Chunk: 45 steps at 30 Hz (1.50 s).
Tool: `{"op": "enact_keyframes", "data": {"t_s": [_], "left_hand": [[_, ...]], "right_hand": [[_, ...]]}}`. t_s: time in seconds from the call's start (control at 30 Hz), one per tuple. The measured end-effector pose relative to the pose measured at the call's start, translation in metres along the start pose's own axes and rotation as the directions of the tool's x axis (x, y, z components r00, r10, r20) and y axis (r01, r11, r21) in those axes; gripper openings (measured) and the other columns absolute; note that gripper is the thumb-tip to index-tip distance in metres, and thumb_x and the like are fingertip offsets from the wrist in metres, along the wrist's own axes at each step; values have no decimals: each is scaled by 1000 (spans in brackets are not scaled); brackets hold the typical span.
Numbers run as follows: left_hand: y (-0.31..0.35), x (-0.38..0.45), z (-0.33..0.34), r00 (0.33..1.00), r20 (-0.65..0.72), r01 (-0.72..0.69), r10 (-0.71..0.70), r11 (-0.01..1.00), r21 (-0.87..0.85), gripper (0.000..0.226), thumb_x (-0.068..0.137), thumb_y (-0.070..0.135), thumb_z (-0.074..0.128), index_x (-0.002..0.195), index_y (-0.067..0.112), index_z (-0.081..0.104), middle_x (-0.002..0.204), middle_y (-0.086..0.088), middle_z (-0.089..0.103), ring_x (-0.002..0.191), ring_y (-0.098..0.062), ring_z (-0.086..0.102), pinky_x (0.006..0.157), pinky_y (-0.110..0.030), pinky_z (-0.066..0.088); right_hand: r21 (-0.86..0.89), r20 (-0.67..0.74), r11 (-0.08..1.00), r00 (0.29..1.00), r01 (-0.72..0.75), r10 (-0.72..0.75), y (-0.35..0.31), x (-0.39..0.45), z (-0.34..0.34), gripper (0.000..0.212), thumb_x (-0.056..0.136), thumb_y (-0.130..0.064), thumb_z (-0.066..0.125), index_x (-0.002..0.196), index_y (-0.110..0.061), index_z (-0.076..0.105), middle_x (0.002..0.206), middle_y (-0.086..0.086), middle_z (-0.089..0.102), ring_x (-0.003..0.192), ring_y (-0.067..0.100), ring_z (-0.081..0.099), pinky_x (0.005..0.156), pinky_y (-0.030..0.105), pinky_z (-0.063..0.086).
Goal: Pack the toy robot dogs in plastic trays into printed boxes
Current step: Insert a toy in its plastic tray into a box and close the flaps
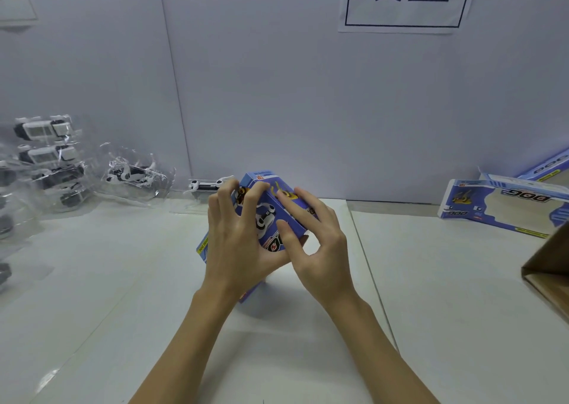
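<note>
A blue printed box (pixel 271 216) with a robot dog picture is held tilted above the white table (pixel 123 280) at the centre. My left hand (pixel 237 237) grips its left side, fingers curled over the top face. My right hand (pixel 314 234) holds the right side, with the thumb pressing the printed face and the fingers spread over the upper edge. At the left, several toy robot dogs in clear plastic trays (pixel 46 157) stand stacked. Another trayed dog (pixel 135 174) lies beside them, and one more (pixel 206 185) lies just behind the box.
A flat blue printed box with a window (pixel 498 203) lies at the right against the wall. A brown cardboard carton corner (pixel 548 268) juts in at the right edge. A white partition wall with a paper sign (pixel 406 0) closes the back.
</note>
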<state>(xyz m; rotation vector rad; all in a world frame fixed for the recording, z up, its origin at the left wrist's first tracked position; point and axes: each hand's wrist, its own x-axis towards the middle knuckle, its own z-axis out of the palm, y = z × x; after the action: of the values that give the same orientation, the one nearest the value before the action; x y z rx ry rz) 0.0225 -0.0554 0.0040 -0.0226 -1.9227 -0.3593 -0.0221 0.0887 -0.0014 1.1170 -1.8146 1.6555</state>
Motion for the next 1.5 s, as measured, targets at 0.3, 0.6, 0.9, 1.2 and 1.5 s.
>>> {"op": "enact_keyframes", "data": {"t_s": [0.3,0.6,0.9,1.2,1.5], "left_hand": [[-8,-15,8,894,414,167,-174,985,53,112,69,86,63,161,50,11,167,4,9,154,-22,19,114,-70,27],[-46,-16,10,723,327,673,-608,726,-138,90,60,55,94,134,26,53,113,3,67,99,-15,68,75,-19,56],[-50,-6,1,626,237,700,-743,402,-590,38,86,59,76,102,24,79,89,8,78,78,-6,68,70,-17,51],[-25,-6,8,726,506,673,-466,330,-661,58,88,59,72,140,42,53,127,5,73,114,-21,72,89,-40,59],[-25,-8,14,681,514,677,-521,183,-712,54,94,48,70,144,34,53,132,1,71,117,-22,70,94,-42,58]], "right_hand": [[102,-134,962,955,-253,266,18,10,-8,45,100,-46,54,143,-35,62,133,4,58,126,4,56,81,11,55],[-28,34,898,897,-440,441,51,17,-39,45,108,-10,43,142,-35,58,114,10,50,97,24,63,78,24,59],[-119,104,942,940,-313,325,36,2,-19,68,91,-39,77,144,-19,40,137,-42,42,120,-21,46,92,3,38],[372,-234,851,849,-372,473,35,18,-34,28,96,-49,60,106,-23,62,91,-10,74,84,4,68,72,22,55],[170,-7,918,931,-359,365,45,8,-30,31,111,-30,42,117,-10,65,81,-19,63,78,2,60,70,14,46]]}}
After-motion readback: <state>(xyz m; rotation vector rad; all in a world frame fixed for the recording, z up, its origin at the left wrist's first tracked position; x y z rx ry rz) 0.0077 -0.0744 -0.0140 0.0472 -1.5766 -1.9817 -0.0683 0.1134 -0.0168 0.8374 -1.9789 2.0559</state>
